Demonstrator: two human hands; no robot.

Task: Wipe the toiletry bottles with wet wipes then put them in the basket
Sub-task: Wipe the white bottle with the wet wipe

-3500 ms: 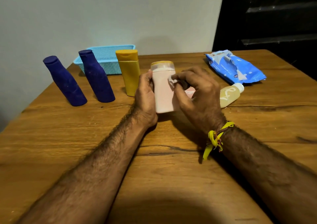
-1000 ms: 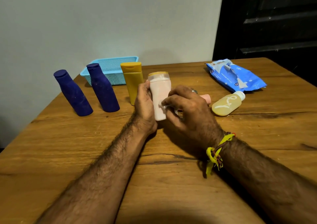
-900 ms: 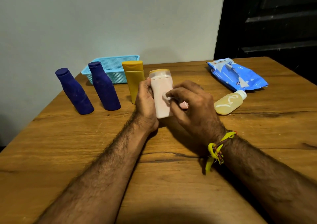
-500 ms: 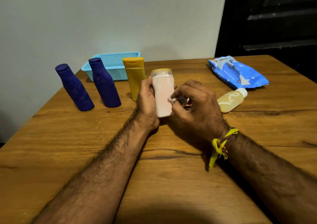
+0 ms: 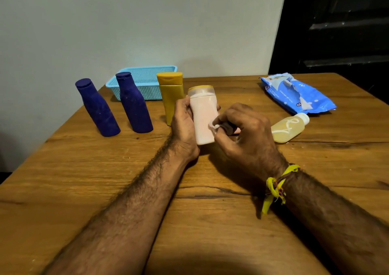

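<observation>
I'm gripping the pink bottle (image 5: 203, 116) upright in my left hand (image 5: 183, 125), fingers wrapped round its back, base just above the table (image 5: 210, 211). My right hand (image 5: 246, 133) is pinching a white wipe (image 5: 213, 125) against its right side. The bottle is looking pale pink with a yellowish cap.

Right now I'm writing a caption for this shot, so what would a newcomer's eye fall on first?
The pale pink bottle at centre, gripped upright by the left hand while the right hand presses a small white wipe to its side. Next, two dark blue bottles and a yellow one standing at back left, in front of the light blue basket.
</observation>
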